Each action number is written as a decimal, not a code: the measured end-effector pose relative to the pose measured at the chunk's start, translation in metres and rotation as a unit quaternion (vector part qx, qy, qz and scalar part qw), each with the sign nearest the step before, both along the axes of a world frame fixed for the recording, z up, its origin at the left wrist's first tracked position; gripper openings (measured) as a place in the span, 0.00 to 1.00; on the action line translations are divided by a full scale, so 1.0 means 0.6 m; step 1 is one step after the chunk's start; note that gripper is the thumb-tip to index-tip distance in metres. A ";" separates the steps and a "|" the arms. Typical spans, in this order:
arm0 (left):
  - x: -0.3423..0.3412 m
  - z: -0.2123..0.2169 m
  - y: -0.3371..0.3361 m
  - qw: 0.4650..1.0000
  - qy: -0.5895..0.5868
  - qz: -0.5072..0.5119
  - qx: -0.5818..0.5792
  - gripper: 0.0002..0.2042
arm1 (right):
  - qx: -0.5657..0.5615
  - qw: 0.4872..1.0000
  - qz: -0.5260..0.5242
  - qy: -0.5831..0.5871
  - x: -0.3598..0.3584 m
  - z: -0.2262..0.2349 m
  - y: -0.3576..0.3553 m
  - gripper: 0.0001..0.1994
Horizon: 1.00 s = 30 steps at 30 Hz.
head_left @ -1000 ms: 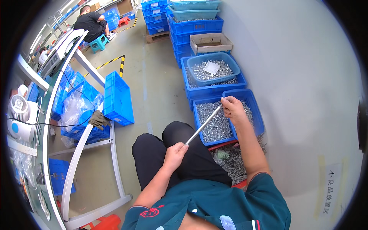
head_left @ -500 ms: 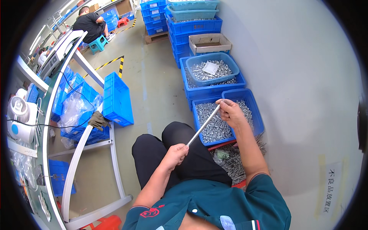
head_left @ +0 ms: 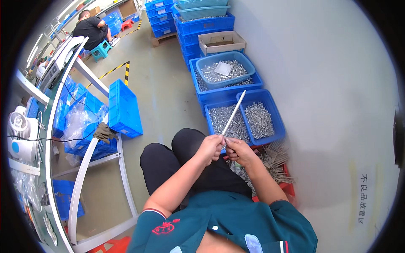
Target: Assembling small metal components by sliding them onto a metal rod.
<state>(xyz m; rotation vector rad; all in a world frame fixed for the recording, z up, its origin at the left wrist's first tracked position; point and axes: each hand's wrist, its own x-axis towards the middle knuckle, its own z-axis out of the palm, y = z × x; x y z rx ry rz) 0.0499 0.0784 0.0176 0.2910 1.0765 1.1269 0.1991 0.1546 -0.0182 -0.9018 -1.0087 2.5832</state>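
A long thin metal rod points up and away from me, its lower end held between both hands. My left hand grips the rod's near end from the left. My right hand closes on the same end from the right, touching the left hand. Both hands sit above my knees in black trousers. Just beyond them two blue bins hold several small shiny metal parts.
A red tray of metal rods lies at my right. More blue crates line the white wall. A blue crate leans by a white-framed workbench at left. Another person sits far back.
My right hand slid down the rod from its far end to meet the left hand. The rod swung up to a steeper angle.
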 end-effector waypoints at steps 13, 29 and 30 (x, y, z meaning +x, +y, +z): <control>0.078 -0.094 0.073 0.983 0.088 -0.088 -0.133 0.12 | 0.000 0.976 -0.175 -0.128 0.025 -0.084 0.052 0.11; 0.036 0.016 -0.091 0.991 -0.023 -0.105 -0.082 0.11 | -0.167 0.915 -0.342 -0.132 0.084 -0.135 0.271 0.15; 0.024 0.016 -0.096 0.993 -0.016 -0.095 -0.073 0.11 | -0.167 0.915 -0.347 -0.120 0.081 -0.136 0.265 0.14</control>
